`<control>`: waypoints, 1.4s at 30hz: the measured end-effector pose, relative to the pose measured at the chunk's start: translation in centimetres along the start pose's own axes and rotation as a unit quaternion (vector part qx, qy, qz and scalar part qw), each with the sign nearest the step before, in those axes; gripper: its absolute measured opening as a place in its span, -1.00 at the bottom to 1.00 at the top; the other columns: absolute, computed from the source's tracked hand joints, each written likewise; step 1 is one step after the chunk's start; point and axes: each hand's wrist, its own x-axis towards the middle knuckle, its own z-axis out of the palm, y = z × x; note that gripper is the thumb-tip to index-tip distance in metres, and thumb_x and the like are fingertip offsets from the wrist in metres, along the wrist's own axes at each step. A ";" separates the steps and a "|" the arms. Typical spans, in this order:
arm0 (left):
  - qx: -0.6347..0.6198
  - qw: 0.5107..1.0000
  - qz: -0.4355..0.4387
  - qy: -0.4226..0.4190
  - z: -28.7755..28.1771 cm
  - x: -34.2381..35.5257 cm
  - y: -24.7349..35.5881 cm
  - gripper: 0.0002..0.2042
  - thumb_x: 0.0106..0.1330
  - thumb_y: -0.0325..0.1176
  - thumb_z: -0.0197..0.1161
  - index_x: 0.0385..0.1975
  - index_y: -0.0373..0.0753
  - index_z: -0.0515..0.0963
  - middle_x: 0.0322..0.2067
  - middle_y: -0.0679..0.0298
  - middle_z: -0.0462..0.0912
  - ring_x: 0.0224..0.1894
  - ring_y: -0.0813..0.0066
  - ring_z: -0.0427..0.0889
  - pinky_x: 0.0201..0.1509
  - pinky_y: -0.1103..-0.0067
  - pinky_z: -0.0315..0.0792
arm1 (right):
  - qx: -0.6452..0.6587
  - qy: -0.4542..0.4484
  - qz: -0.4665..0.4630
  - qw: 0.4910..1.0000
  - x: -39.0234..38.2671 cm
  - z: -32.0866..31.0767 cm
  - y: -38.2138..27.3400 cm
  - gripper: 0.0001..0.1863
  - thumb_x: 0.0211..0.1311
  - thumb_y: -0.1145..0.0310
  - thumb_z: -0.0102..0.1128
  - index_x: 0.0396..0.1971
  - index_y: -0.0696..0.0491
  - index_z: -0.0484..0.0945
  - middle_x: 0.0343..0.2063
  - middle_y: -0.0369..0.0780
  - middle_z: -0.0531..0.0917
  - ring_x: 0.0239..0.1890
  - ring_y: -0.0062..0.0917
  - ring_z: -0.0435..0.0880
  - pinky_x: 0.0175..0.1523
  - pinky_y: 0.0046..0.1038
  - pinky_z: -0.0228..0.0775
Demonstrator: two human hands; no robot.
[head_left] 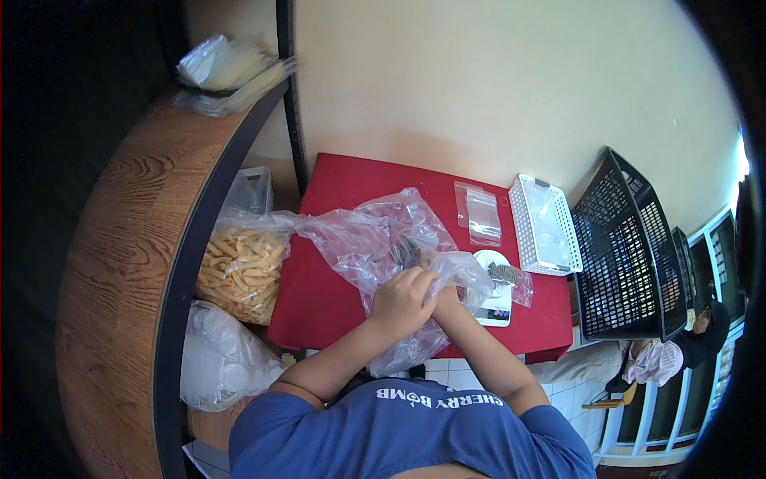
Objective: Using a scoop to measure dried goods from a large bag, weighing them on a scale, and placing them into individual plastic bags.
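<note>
A large clear plastic bag (351,239) lies crumpled over the middle of the red-covered table, its lower part hanging past the front edge. My left hand (404,299) is closed, its fingers curled on the gathered plastic. My right hand (444,291) reaches into or under the plastic beside it; folds of film cover its fingers. Something dark (408,252) shows through the bag just beyond my hands, too blurred to name. To the right, a white digital scale (496,311) carries a small clear packet with a dark, ring-patterned piece (503,274).
Flat clear bags (483,217) lie near the table's back edge. A white basket (523,215) and tall black crates (630,263) stand right. Left are a wooden shelf (152,191), a bag of yellowish snack sticks (239,267) and a bag of white items (219,355). Another person (590,363) is at right.
</note>
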 end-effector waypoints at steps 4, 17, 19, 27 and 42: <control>0.010 1.000 -0.020 -0.004 -0.2 -1.0 -1.7 -0.73 -0.03 -0.41 0.27 -0.26 -0.23 0.52 -0.36 0.19 0.54 -0.28 0.20 0.57 -0.23 0.42 0.47 | 0.037 -0.031 -0.019 0.999 -1.3 0.2 -1.1 -0.66 0.00 0.33 0.05 -0.20 0.16 0.49 -0.21 -0.03 0.52 -0.03 -0.22 0.44 0.06 -0.19 0.23; 0.022 1.000 0.008 0.018 -1.8 -2.4 -1.5 -0.70 -0.06 -0.46 0.27 -0.25 -0.25 0.53 -0.33 0.22 0.53 -0.27 0.24 0.57 -0.22 0.44 0.48 | 0.001 0.039 -0.035 0.999 -1.8 1.3 -1.8 -0.75 -0.06 0.40 0.07 -0.32 0.15 0.54 -0.25 -0.07 0.57 -0.13 -0.22 0.53 0.05 -0.20 0.27; 0.016 1.000 -0.003 0.017 -2.2 -2.8 -1.8 -0.71 -0.05 -0.46 0.27 -0.26 -0.24 0.53 -0.32 0.22 0.53 -0.26 0.24 0.57 -0.21 0.44 0.48 | -0.054 -0.053 -0.145 0.987 -4.1 -0.4 -3.1 -0.77 -0.08 0.39 0.08 -0.38 0.16 0.56 -0.33 -0.08 0.59 -0.16 -0.22 0.53 0.03 -0.21 0.29; 0.019 0.999 0.004 0.042 -2.0 -3.0 -1.0 -0.72 -0.05 -0.46 0.27 -0.27 -0.22 0.53 -0.33 0.22 0.54 -0.27 0.24 0.58 -0.22 0.44 0.48 | -0.095 -0.243 0.075 0.963 -0.1 -2.4 -1.5 -0.74 -0.04 0.38 0.06 -0.33 0.16 0.57 -0.28 -0.10 0.61 -0.17 -0.32 0.58 0.07 -0.32 0.33; -0.177 0.952 -0.124 0.217 -2.2 -7.1 -6.2 -0.47 0.09 -0.28 0.27 0.06 -0.31 0.28 -0.02 0.19 0.33 0.06 0.37 0.29 0.13 0.50 0.18 | 0.146 0.041 0.072 0.986 -9.3 -3.6 -0.4 -0.35 -0.17 0.76 -0.07 0.10 0.20 0.35 0.03 0.06 0.44 0.07 -0.06 0.41 0.19 -0.24 0.22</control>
